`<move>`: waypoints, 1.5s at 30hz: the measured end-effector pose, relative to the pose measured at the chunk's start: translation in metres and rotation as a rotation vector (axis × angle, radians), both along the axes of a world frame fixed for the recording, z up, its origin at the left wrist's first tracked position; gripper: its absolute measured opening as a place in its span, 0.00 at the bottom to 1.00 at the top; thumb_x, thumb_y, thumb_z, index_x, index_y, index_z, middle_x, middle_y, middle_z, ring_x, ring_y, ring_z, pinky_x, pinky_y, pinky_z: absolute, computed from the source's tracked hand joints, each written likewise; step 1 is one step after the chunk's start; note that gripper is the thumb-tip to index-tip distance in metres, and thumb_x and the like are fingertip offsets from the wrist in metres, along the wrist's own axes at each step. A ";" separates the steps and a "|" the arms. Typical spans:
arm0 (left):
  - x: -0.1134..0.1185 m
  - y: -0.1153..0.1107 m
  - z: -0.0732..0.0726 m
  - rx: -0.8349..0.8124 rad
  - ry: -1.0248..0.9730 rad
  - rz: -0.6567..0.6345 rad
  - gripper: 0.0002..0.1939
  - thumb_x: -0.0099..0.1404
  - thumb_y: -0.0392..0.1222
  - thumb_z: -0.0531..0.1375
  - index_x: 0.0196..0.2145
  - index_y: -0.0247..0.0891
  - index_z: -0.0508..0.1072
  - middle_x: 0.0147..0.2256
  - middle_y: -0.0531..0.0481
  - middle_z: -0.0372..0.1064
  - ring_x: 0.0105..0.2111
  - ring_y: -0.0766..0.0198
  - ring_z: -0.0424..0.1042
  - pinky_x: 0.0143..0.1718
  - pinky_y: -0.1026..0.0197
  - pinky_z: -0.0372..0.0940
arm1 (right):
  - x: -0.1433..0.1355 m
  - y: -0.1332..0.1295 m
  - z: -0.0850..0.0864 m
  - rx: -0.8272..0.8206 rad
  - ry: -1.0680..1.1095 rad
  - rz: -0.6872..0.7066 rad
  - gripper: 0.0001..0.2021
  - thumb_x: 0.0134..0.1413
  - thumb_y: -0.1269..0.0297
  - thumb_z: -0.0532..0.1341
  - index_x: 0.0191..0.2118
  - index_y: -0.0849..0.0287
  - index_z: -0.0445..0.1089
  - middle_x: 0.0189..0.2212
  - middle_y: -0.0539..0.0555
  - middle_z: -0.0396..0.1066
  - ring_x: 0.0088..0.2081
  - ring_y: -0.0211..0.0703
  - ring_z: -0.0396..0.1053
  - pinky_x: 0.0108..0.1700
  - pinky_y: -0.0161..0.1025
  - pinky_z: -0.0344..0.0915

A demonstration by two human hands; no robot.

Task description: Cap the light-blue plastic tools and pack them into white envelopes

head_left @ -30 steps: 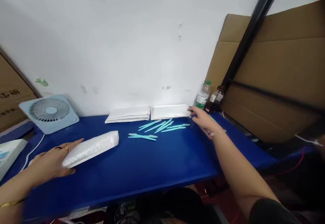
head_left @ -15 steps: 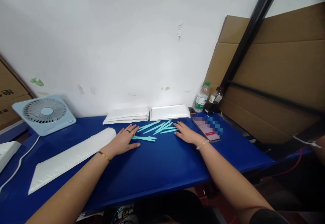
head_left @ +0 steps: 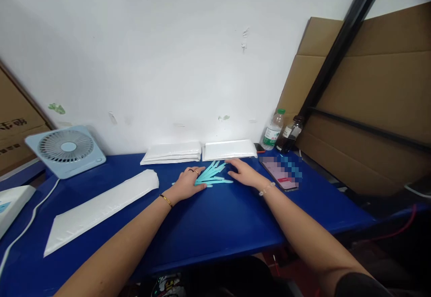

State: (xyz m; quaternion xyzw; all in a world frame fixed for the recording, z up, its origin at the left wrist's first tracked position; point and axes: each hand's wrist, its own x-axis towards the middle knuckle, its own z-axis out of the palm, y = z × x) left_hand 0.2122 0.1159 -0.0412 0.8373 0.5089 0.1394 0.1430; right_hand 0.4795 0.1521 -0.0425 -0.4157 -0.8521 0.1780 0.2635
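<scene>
Several thin turquoise sticks (head_left: 213,173) lie in an overlapping, fanned heap on the blue table (head_left: 215,225). At the heap's left side, my left hand (head_left: 189,183) rests with its fingers apart, covering the ends of some sticks. My right hand (head_left: 245,173) is just right of the heap, thumb and fingers apart, its fingertips close to the sticks' upper ends. Neither hand is closed round anything. Behind the heap lie two piles of white padded envelopes, a left pile (head_left: 171,152) and a right one (head_left: 230,149).
A single long white envelope (head_left: 103,207) lies at the left, near a light blue fan (head_left: 69,149) and its cable. A phone (head_left: 281,173) lies right of my right hand. Two bottles (head_left: 272,131) stand at the back right beside cardboard (head_left: 377,81).
My left hand has moved right, and the turquoise sticks are now bunched closer together. My right hand remains just right of them. The whole view has shifted slightly.
</scene>
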 end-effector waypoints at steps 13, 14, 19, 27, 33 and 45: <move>-0.010 -0.001 0.004 -0.057 -0.161 -0.137 0.18 0.60 0.52 0.56 0.43 0.41 0.73 0.41 0.47 0.70 0.39 0.58 0.68 0.40 0.60 0.63 | -0.028 -0.003 0.010 0.104 -0.196 -0.045 0.17 0.51 0.74 0.57 0.47 0.61 0.71 0.45 0.60 0.69 0.48 0.47 0.64 0.48 0.41 0.61; -0.010 -0.003 0.007 -0.079 -0.157 -0.145 0.17 0.60 0.53 0.56 0.41 0.41 0.73 0.38 0.48 0.70 0.36 0.59 0.68 0.37 0.61 0.62 | -0.028 -0.001 0.014 0.062 -0.234 -0.024 0.15 0.49 0.73 0.59 0.45 0.61 0.72 0.42 0.59 0.70 0.45 0.46 0.65 0.45 0.39 0.62; -0.005 -0.009 0.016 -0.170 -0.179 -0.194 0.16 0.61 0.53 0.55 0.36 0.40 0.76 0.31 0.50 0.72 0.28 0.63 0.67 0.28 0.64 0.58 | -0.034 0.005 0.032 -0.217 -0.369 0.170 0.09 0.40 0.68 0.67 0.33 0.58 0.73 0.25 0.48 0.69 0.26 0.37 0.65 0.27 0.32 0.57; -0.010 -0.002 0.013 -0.076 -0.252 -0.112 0.20 0.66 0.53 0.49 0.37 0.41 0.78 0.43 0.48 0.74 0.42 0.57 0.70 0.44 0.60 0.62 | -0.033 -0.004 0.022 -0.126 0.090 0.046 0.14 0.59 0.58 0.54 0.36 0.60 0.73 0.28 0.51 0.72 0.29 0.37 0.66 0.32 0.33 0.60; -0.007 0.000 0.019 0.100 -0.104 -0.066 0.21 0.68 0.53 0.47 0.40 0.43 0.77 0.32 0.47 0.71 0.34 0.60 0.68 0.34 0.61 0.58 | -0.058 -0.022 0.020 -0.184 0.287 0.184 0.14 0.54 0.55 0.60 0.41 0.59 0.72 0.26 0.50 0.71 0.29 0.37 0.67 0.32 0.33 0.62; -0.008 0.002 0.032 -0.145 -1.231 0.206 0.23 0.62 0.60 0.54 0.37 0.37 0.75 0.31 0.49 0.67 0.31 0.66 0.64 0.32 0.65 0.60 | -0.074 -0.027 0.020 -0.225 0.340 0.109 0.12 0.56 0.56 0.58 0.38 0.59 0.70 0.28 0.51 0.70 0.29 0.37 0.66 0.31 0.34 0.61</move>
